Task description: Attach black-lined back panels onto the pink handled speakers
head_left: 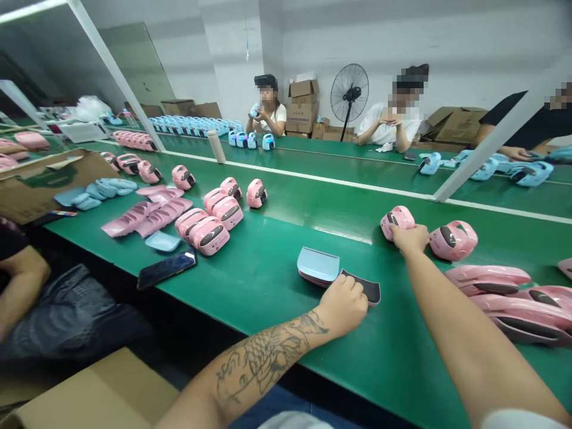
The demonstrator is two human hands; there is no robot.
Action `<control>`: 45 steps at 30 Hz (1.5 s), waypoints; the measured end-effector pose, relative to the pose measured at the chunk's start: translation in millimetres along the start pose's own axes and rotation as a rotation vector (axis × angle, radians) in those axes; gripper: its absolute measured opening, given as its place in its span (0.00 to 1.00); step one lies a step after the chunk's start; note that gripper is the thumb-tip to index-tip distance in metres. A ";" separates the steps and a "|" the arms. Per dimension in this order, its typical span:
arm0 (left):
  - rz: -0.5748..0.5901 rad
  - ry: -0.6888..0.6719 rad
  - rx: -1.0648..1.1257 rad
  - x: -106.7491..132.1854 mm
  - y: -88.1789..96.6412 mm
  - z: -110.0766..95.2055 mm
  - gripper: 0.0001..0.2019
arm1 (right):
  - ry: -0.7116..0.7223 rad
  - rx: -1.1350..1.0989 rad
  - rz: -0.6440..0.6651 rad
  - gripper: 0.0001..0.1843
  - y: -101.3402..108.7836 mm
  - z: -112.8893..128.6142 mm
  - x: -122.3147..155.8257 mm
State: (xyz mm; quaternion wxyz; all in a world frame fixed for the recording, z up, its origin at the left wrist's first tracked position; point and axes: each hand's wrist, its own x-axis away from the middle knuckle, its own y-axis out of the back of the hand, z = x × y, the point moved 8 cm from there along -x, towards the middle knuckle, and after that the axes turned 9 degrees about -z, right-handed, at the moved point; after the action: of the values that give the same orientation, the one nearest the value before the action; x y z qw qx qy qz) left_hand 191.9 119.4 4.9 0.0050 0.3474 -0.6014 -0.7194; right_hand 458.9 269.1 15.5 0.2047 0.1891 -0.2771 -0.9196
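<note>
My left hand is closed, its fingers curled on the near end of a curved panel with a dark inner face and a thin pale rim. Against that panel sits a small stack of curved panels, the top one light blue. Farther out, my right hand grips the lower right side of a pink plastic case with a loop handle; its fingertips are partly hidden. A second pink case stands just right of that hand.
Several pink cases are lined up at right, more at left. Pink shells, blue panels and a phone lie left on the green table. A white post rises at right. Co-workers sit opposite and at left.
</note>
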 end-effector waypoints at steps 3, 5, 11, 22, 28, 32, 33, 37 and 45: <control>0.059 0.008 0.009 -6.0 2.5 5.3 0.11 | -0.089 -0.019 -0.037 0.23 -2.9 1.1 -4.5; 0.083 0.027 0.021 -10.7 6.8 6.5 0.10 | -0.090 -0.075 -0.058 0.25 9.1 -0.5 -1.3; 0.106 0.056 0.099 -26.2 30.5 4.7 0.10 | -0.010 -0.406 -0.035 0.29 90.7 -32.0 74.0; -0.265 -0.175 0.316 20.7 123.7 -45.3 0.09 | -0.858 -1.303 0.816 0.39 115.8 -45.2 316.4; -0.593 -0.052 0.455 71.9 151.1 36.5 0.14 | -1.120 -1.290 1.037 0.43 92.9 -43.6 349.2; -0.698 0.981 0.434 99.1 105.8 226.0 0.12 | -1.262 -1.148 1.184 0.42 84.8 -53.8 371.6; -0.720 1.089 0.409 99.5 95.3 263.1 0.18 | -1.269 -1.136 1.187 0.39 83.1 -55.2 373.8; -0.754 1.375 0.410 82.2 57.6 374.8 0.35 | -1.228 -1.126 1.168 0.36 77.5 -49.8 375.4; -0.722 1.509 0.863 41.0 32.7 434.9 0.20 | -1.184 -1.216 1.148 0.42 75.6 -36.8 370.0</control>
State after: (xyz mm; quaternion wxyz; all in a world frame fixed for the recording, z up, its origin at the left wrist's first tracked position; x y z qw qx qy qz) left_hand -72.7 467.7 28.4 0.0411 0.8590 -0.5098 0.0227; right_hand 183.9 17.5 -55.4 0.5055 -0.5923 0.1306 -0.6137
